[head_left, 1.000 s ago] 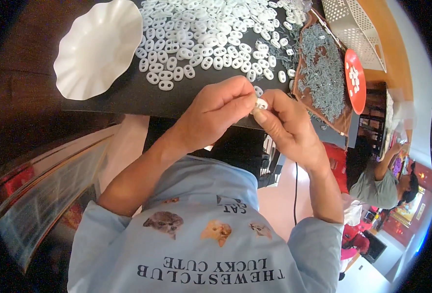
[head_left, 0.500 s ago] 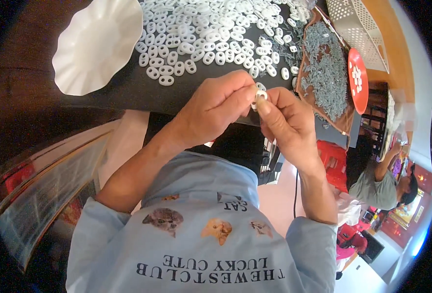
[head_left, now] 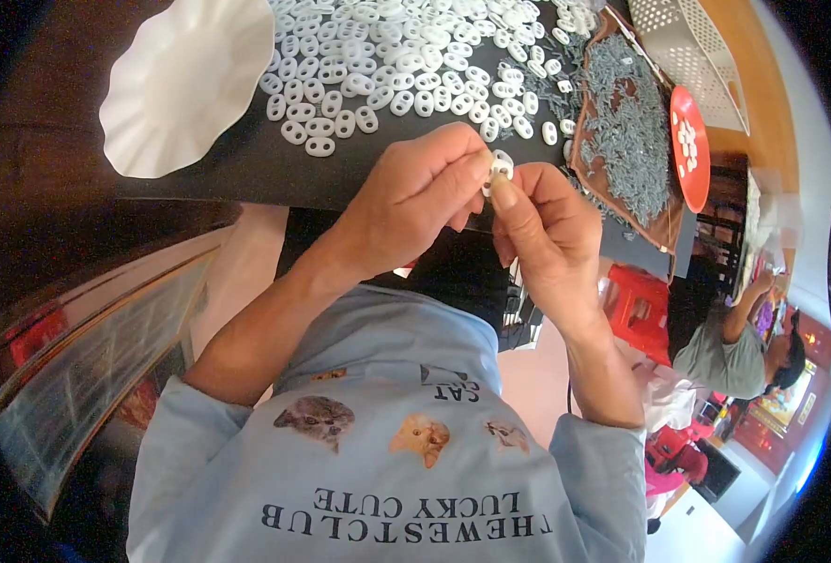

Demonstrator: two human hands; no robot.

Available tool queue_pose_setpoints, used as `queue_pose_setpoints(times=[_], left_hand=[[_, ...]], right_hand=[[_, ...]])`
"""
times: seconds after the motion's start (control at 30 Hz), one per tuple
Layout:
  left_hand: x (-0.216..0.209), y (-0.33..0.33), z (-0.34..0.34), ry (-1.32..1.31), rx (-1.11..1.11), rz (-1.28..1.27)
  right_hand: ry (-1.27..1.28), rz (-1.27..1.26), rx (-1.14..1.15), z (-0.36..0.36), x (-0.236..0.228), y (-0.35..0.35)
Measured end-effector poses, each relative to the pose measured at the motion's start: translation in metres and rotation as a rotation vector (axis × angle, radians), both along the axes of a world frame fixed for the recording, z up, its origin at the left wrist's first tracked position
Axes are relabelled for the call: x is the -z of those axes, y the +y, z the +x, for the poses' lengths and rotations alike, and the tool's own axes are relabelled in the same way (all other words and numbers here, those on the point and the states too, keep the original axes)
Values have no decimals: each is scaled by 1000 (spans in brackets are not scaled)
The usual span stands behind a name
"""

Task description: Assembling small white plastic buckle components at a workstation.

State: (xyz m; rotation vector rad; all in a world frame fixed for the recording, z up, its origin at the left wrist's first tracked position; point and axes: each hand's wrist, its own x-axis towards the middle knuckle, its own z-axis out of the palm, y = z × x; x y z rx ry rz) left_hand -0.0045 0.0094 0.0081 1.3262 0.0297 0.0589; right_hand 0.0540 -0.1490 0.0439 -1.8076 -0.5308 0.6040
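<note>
Above the table's near edge, my two hands meet at a small white oval plastic piece with two holes (head_left: 500,167). My left hand (head_left: 411,197) pinches its left side between thumb and fingers. The thumb of my right hand (head_left: 554,235) presses on its front, with the fingers curled behind. My fingers partly cover the piece, and I cannot make out whether another small part is in it. Just beyond my hands, many similar white two-hole pieces (head_left: 344,123) lie loose and heaped on the dark tabletop (head_left: 209,174).
At the left stands a white scalloped dish (head_left: 185,89). To the right, a brown tray (head_left: 661,230) holds many small grey plastic parts (head_left: 622,141). Beside it are a red plate (head_left: 687,188) with white bits and a white perforated basket (head_left: 692,56). Another person (head_left: 730,357) is farther right.
Both hands have risen slightly in the picture and stay pinched on the same white piece. The piece seems a little tilted compared with before.
</note>
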Motion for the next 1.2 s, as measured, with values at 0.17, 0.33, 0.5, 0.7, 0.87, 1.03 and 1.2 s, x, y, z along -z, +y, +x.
queue_pose_setpoints(times=[0.17,0.33,0.5,0.7,0.87,1.03,1.2], left_hand=[[-1,3,1,-19,43,-1],[1,-3,-2,-14,-10,44],[3,-4,0,-29,-13,32],[3,-5,1,-25,-19,34],[1,-8,-1,-36,-89,153],[1,-6,1,-17,-80,87],[1,-7,0,7,-46,81]], right_hand=[[-75,27,-59,0,-5,2],[78,21,5,-2,-3,1],[36,100,41,-8,0,4],[-10,73,45,-7,-1,3],[130,49,93,-11,-2,3],[-28,110,87,-11,8,0],[81,112,94,-11,3,1]])
